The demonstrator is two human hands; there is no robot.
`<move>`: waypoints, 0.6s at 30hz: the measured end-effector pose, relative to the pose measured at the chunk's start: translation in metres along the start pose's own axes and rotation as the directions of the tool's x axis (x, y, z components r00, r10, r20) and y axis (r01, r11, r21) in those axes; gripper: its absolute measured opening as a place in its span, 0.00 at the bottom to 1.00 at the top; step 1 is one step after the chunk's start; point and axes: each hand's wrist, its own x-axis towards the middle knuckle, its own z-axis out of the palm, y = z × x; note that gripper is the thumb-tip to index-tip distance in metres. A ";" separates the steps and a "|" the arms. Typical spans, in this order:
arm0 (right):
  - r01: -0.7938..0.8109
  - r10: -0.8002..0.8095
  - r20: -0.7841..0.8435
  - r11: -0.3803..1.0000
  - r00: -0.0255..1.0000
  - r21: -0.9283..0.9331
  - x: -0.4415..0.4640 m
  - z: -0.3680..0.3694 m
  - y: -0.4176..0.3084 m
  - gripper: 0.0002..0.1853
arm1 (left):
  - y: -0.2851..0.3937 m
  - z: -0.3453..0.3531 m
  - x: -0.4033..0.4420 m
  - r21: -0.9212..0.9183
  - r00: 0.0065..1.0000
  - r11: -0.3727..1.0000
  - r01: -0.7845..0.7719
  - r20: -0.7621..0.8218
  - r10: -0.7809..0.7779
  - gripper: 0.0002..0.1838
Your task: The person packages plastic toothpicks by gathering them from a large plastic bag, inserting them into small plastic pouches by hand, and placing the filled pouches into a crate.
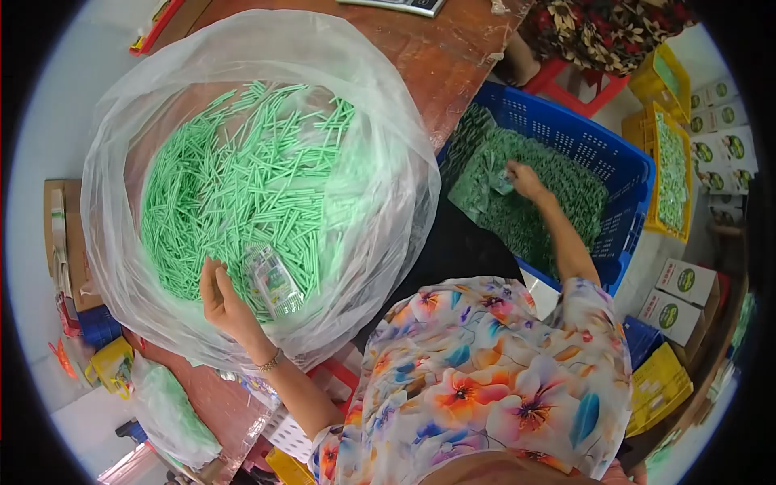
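Within edges of well-filled blue crate [629, 166], right hand [528, 180] grips clear packet [501, 183]; left hand [228, 305] open, many loose green sticks [263, 182] remain.

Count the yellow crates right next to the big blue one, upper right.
2 visible: a smaller upper yellow crate, and a longer yellow crate below it in the picture, along the blue crate. Others may be hidden.
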 end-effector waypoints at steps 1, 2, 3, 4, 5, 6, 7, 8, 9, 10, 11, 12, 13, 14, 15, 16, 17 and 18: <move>-0.001 0.008 -0.071 0.994 0.997 0.106 0.010 0.015 0.007 0.08 | 0.002 0.002 0.002 0.002 0.999 0.999 -0.045 0.019 0.045 0.16; 0.007 0.022 -0.140 0.978 0.990 0.209 0.022 0.032 0.015 0.08 | 0.004 0.003 0.003 0.005 0.995 0.996 -0.088 0.035 0.088 0.16; -0.033 0.075 -0.172 0.972 0.982 0.233 0.038 0.050 0.028 0.10 | 0.006 0.003 0.003 0.016 0.995 0.996 -0.090 0.033 0.089 0.16; -0.030 0.071 -0.163 0.970 0.984 0.240 0.044 0.058 0.025 0.10 | 0.008 0.004 0.004 0.036 0.997 0.997 -0.073 0.032 0.072 0.16; -0.058 0.128 -0.333 0.976 0.934 0.211 0.049 0.067 0.020 0.10 | 0.009 0.004 0.005 0.054 0.998 0.997 -0.056 0.031 0.055 0.16; -0.090 0.173 -0.494 0.978 0.852 0.187 0.055 0.075 0.016 0.11 | 0.009 0.004 0.005 0.064 0.998 0.996 -0.055 0.026 0.054 0.16; -0.080 0.164 -0.486 0.979 0.858 0.188 0.061 0.086 0.021 0.11 | 0.008 0.004 0.006 0.077 0.998 0.995 -0.056 0.029 0.054 0.15; -0.193 0.248 -0.506 0.968 0.826 0.159 0.065 0.097 0.024 0.13 | 0.006 0.003 0.006 0.092 0.998 0.994 -0.056 0.023 0.054 0.15; -0.295 0.317 -0.525 0.947 0.790 0.128 0.071 0.112 0.031 0.16 | -0.001 0.000 0.008 0.120 1.000 0.993 -0.024 0.015 0.023 0.14; -0.292 0.278 -0.409 0.956 0.869 0.029 0.080 0.126 0.045 0.20 | -0.004 -0.001 0.009 0.109 1.000 0.994 -0.009 0.023 0.006 0.14; -0.180 0.170 -0.384 0.984 0.908 0.011 0.096 0.158 0.089 0.21 | -0.004 -0.001 0.008 0.101 1.000 0.995 0.006 0.015 -0.008 0.14; -0.198 0.188 -0.367 0.980 0.911 0.009 0.096 0.148 0.076 0.19 | -0.005 0.001 0.008 0.060 1.000 0.998 0.011 -0.003 -0.011 0.13; -0.053 0.029 -0.360 0.997 0.933 -0.057 0.098 0.147 0.095 0.20 | -0.007 0.002 0.008 0.022 1.000 1.000 0.014 -0.021 -0.013 0.13; -0.179 0.213 -0.220 0.970 0.952 0.164 0.098 0.123 0.088 0.19 | -0.009 0.002 0.010 0.050 0.999 0.999 -0.009 -0.034 0.011 0.12; -0.212 0.228 -0.287 0.973 0.930 0.086 0.100 0.117 0.100 0.17 | -0.012 0.002 0.013 0.069 0.999 0.997 -0.032 -0.035 0.034 0.11; -0.156 0.187 -0.361 0.981 0.913 0.115 0.095 0.089 0.088 0.15 | -0.015 0.003 0.015 0.059 0.998 0.997 -0.045 -0.052 0.048 0.11; -0.102 0.173 -0.491 0.981 0.854 0.168 0.096 0.062 0.074 0.15 | -0.020 0.004 0.020 0.040 0.996 0.997 -0.063 -0.063 0.066 0.10; -0.044 0.172 -0.612 0.975 0.772 0.218 0.097 0.033 0.053 0.14 | -0.033 0.003 0.025 0.053 0.995 0.997 -0.062 -0.079 0.067 0.11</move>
